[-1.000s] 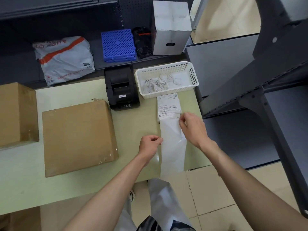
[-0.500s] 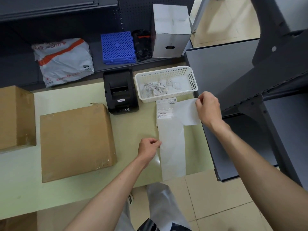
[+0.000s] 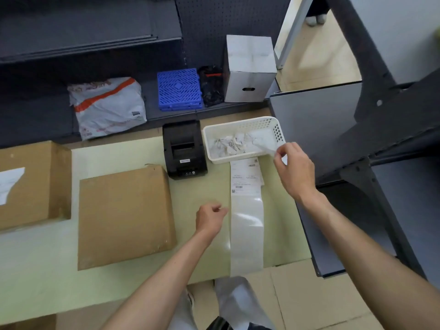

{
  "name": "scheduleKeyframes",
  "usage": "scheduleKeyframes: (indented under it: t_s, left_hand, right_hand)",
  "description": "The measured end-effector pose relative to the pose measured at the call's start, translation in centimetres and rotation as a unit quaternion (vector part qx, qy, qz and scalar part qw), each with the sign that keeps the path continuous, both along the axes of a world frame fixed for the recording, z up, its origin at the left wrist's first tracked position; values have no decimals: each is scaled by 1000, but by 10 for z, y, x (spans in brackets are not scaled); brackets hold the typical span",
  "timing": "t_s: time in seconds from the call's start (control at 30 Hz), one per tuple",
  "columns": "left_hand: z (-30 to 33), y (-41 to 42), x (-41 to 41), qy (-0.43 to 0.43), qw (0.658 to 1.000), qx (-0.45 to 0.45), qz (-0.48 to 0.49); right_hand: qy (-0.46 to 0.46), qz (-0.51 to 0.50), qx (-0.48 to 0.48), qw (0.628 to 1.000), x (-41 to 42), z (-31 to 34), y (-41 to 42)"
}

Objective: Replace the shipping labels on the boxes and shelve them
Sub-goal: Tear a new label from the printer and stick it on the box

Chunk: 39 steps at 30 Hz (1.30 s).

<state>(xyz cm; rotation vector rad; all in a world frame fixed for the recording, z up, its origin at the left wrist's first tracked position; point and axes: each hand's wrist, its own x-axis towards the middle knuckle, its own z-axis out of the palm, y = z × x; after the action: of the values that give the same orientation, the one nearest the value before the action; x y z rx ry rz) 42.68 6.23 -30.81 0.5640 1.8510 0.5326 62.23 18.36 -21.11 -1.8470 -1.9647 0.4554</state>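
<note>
One peeled label, pinched by the right hand, now hangs over the basket at one o'clock, ready to apply; the left hand pins the backing strip.

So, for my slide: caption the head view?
Right hand holds a paper piece over the white basket; left hand beside the label strip.

Single head-worn view, aimed steeply down over table; hands seen close; shelves framed beyond.

Brown boxes, pale green table, black printer, white perforated basket, blue lattice crate.
</note>
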Motion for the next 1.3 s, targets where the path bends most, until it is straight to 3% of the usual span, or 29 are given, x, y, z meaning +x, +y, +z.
scheduleKeyframes:
  t_s: [0.3, 0.6, 0.9, 1.3]
  left_hand:
    - [126, 52, -66, -32, 990, 63, 124]
    - [183, 33, -157, -34, 965, 77, 247]
    - [195, -1, -232, -49, 964, 77, 251]
    - [179, -25, -300, -17, 988, 26, 153]
  right_hand:
    - [-35, 159, 62, 985, -103, 41, -24]
    - [-123, 316, 162, 927, -207, 86, -47]
    - [-128, 379, 225, 889, -282, 95, -80]
    - [-150, 375, 263, 876, -338, 70, -120]
